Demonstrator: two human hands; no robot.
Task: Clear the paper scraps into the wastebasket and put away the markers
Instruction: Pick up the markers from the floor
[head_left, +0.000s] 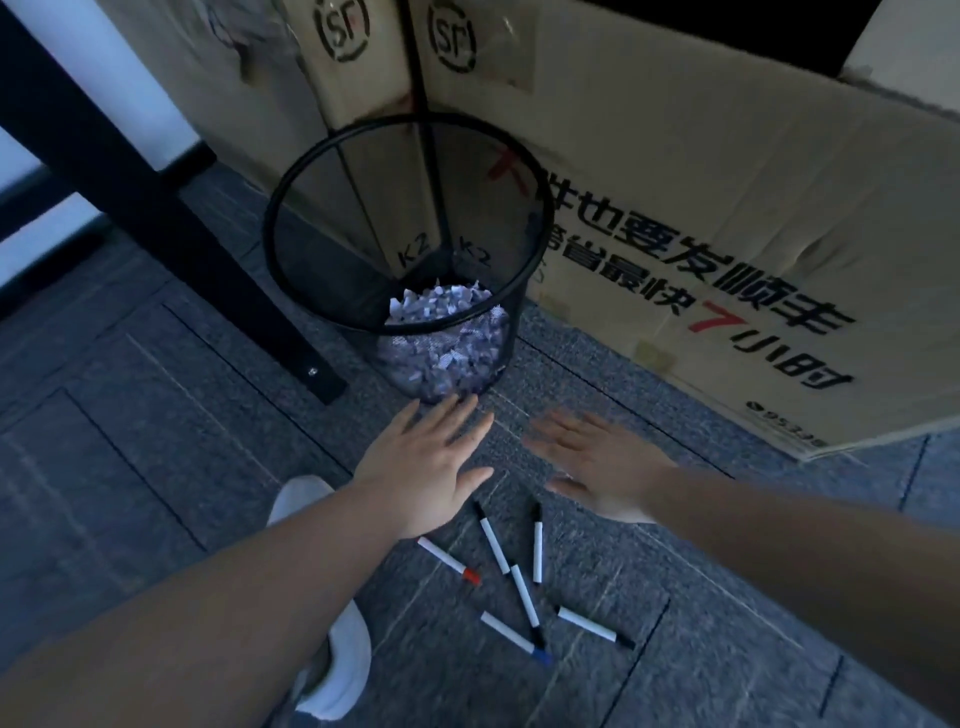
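Hovering above the carpet (675, 597), left hand (421, 467) and right hand (597, 462), fingers spread, seemingly empty.

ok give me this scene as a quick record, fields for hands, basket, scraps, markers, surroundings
left hand: open, empty, fingers spread, near the basket's base
right hand: open, empty, palm down above the floor
wastebasket: black mesh, upright on grey carpet
paper scraps: heaped inside the wastebasket, none seen loose
markers: six on the carpet below the hands, one red-capped, one blue-capped
surroundings: cardboard box behind, black desk leg left
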